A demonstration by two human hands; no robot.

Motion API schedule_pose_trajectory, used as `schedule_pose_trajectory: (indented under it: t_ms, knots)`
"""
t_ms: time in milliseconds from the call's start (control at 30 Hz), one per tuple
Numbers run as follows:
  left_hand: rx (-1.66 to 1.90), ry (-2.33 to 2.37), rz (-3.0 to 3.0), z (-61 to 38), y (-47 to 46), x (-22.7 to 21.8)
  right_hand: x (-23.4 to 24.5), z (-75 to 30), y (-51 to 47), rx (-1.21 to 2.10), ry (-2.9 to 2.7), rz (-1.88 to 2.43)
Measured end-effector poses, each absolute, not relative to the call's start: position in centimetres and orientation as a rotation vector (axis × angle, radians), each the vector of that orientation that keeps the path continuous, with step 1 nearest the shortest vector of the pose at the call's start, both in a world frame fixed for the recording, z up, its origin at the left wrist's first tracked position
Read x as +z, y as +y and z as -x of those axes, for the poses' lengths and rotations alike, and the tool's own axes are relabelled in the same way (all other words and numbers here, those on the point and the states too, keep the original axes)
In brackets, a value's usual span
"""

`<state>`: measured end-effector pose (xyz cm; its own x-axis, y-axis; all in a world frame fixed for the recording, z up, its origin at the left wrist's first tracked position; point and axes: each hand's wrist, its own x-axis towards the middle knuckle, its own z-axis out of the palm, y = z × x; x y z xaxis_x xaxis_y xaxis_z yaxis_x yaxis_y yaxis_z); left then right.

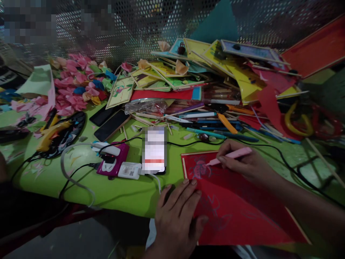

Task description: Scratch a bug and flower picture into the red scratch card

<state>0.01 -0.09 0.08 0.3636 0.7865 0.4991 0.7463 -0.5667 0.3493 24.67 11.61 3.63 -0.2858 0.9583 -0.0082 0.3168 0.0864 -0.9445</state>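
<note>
The green counter (129, 190) carries everything in view and is crowded from 9 o'clock round to 3 o'clock.

The red sheet (242, 216) lies flat at the near edge, at 5 o'clock in the view. One corner points toward 11 o'clock, and faint line drawings show on its surface. Its near portion appears to overhang the counter edge, so it probably needs restraint.

The left hand (179, 216) lies open and flat, palm down, on the sheet's 8 o'clock margin. It grips nothing; the spread fingers pin the paper, apparently to stop it sliding under the writing tip.

The right hand (248, 165) is closed around a pink pen (231, 155) in a writing grip. The tip touches the sheet near its far corner, on a drawn figure.

Surrounding items:
- A pile of framed paper cards (215, 61) at 12 to 2 o'clock.
- Pink paper flowers (75, 86) at 10 o'clock.
- A yellow glue gun (54, 133) at 9 o'clock.
- A lit phone (154, 149) just beside the sheet at 10 o'clock, positioned for easy viewing.
- A magenta power bank (113, 163) next to the phone.
- Loose pens (205, 122) beyond the sheet.

Obstruction: a black cable (285, 162) runs close behind the right hand and could snag the wrist.
</note>
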Motion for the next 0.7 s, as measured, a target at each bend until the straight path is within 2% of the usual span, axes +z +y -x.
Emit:
schedule_pose_trajectory:
  t_ms: [700]
  knots:
    - [1.015, 1.436, -2.534, -0.1, -0.1, 0.0, 2.4, -25.3, 11.6, 1.206, -1.697, 1.249]
